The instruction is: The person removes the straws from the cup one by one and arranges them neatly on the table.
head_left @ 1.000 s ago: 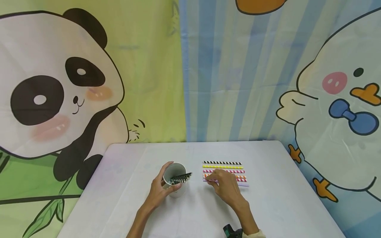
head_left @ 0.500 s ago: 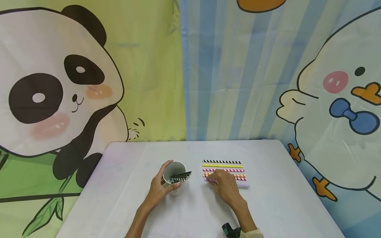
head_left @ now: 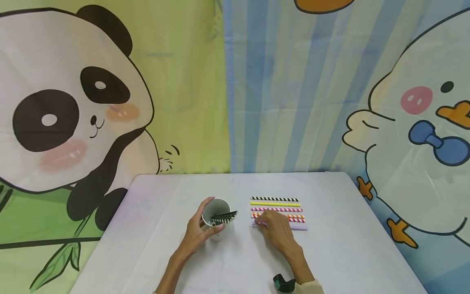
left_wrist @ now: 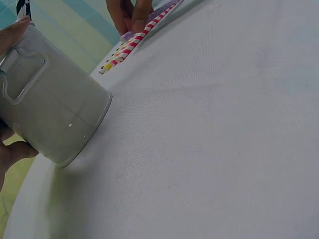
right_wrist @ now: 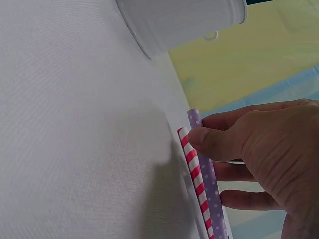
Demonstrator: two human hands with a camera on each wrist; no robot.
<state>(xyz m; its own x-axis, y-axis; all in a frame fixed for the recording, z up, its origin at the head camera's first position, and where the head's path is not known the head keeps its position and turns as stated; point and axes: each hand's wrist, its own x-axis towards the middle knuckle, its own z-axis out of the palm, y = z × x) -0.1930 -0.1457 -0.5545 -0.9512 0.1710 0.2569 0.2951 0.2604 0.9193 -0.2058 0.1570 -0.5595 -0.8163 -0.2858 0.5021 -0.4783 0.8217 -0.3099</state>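
Observation:
My left hand (head_left: 196, 232) grips a white cup (left_wrist: 55, 94) with a side loop handle, thumb on the near side and fingers round the far side. Several black-and-white straws (head_left: 224, 217) lean inside the cup, ends past its rim. With thumb and index finger, my right hand (head_left: 277, 230) pinches a purple white-dotted paper straw (right_wrist: 212, 191) near its left end. Close alongside lies a red-and-white striped straw (right_wrist: 195, 172). Behind these are orange (head_left: 295, 216), pink (head_left: 290, 210), yellow (head_left: 275, 204) and black-and-white (head_left: 274, 199) straws, laid in a row; the hand covers part of them.
All this is on a white table (head_left: 147, 253). A panda backdrop (head_left: 191, 90) and a striped curtain with a duck figure (head_left: 418, 175) stand behind it. A dark wrist device (head_left: 284, 283) sits by the right sleeve (head_left: 309, 287).
The purple straw has shifted slightly under the right fingers and shows a little more of its width beside the red striped one. The left hand and cup stay in place.

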